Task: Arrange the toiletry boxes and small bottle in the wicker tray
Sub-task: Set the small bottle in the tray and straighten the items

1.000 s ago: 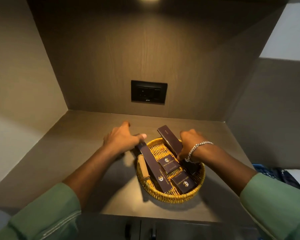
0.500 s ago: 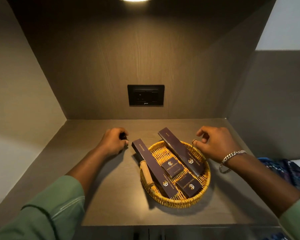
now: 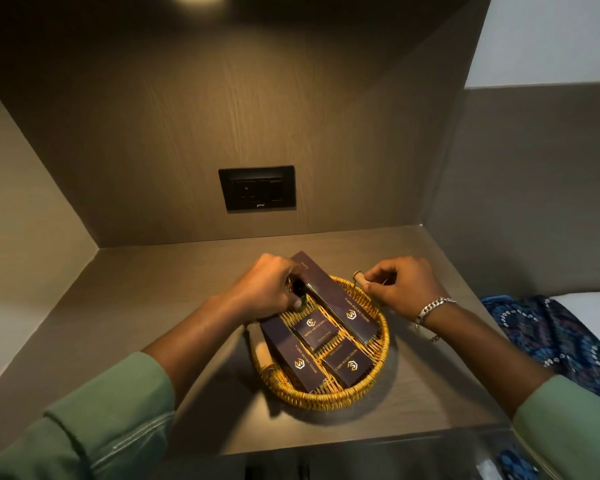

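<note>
A round wicker tray [image 3: 329,398] sits on the brown counter. In it lie two long dark boxes, one on the left [image 3: 293,358] and one slanting across the back right [image 3: 336,299], with two small dark boxes [image 3: 317,332] [image 3: 349,365] between them. My left hand [image 3: 267,289] is over the tray's back left, shut on a small dark bottle [image 3: 57,292] with green at its lower end. My right hand [image 3: 402,284] grips the tray's wooden handle [image 3: 358,276] at the back right. A second wooden handle [image 3: 264,355] shows at the tray's left.
The counter [image 3: 153,306] lies in a wood-panelled niche with walls at left, back and right. A black wall socket [image 3: 257,188] is on the back panel. A blue patterned cloth [image 3: 548,334] lies to the right, beyond the counter's edge.
My left hand came from the counter left of the tray to over its back left, carrying the small bottle. My right hand closed on the tray's right handle.
</note>
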